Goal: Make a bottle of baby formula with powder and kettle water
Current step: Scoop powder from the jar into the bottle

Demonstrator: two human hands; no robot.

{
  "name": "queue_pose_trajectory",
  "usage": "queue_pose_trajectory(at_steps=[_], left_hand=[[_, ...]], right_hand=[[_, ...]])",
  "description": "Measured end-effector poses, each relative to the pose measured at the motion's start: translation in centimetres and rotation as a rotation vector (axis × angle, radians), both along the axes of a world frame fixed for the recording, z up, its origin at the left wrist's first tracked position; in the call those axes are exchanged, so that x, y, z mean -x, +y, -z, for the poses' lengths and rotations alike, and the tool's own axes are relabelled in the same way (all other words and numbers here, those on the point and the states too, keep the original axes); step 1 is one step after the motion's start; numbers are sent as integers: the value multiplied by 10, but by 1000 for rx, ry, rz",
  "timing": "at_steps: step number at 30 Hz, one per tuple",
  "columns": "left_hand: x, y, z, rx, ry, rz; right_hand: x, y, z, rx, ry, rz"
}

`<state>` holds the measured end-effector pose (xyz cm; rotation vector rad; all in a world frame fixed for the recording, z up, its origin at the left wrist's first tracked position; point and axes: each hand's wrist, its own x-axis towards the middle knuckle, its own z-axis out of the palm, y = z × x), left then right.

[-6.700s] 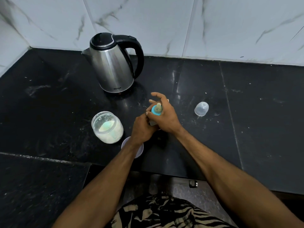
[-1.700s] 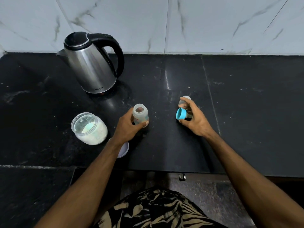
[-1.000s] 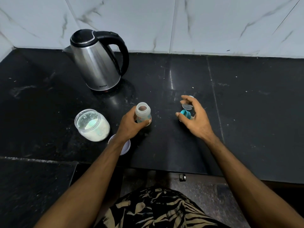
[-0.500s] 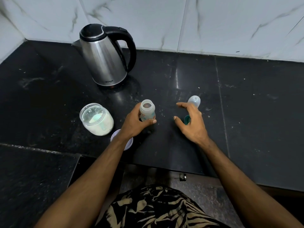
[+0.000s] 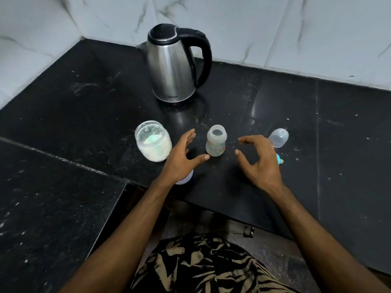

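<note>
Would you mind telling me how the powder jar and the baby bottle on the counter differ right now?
The jar is wider and squatter; the bottle is slimmer, with a waisted body. The jar holds white powder with a pale green scoop in it; the bottle shows no powder or water inside. The jar is plain clear; the bottle is cloudy with small coloured prints. Both stand upright and uncapped on the black counter, and neither hand touches them.

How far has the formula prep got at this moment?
Done: bottle stands uncapped; its clear cap and teal collar lie aside, and the powder jar is open. In hand: nothing, both hands open. Left: powder, kettle water, closing.
</note>
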<state>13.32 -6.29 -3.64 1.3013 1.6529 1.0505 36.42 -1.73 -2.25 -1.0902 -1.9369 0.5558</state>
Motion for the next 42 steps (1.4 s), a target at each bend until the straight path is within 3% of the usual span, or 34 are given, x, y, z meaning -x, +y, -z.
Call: queue_pose_trajectory(at_steps=[4,14,22,26,32,38,42], left_hand=[[14,-27,-6,-2,-28,-48],[42,-71,-5,-55,-48,-230],[72,-80,-7,-200,154,-518],[93,-70,-8,-158,232,-449],[106,-43,-13,-45,196,-221],[98,-45,-16,-208,133,-185],[93,-50,-14,-246,133,-192]], right_hand=[[21,-13,0,-22,20,-101],[91,-32,4,138,50,-363],[139,-23,-12,221,120,-369],[162,-9,-30,222,83,-372],[186,12,-46,132,-196,-449],[200,10,-58,201,-729,-579],[208,6,-66,261,-892,-602]])
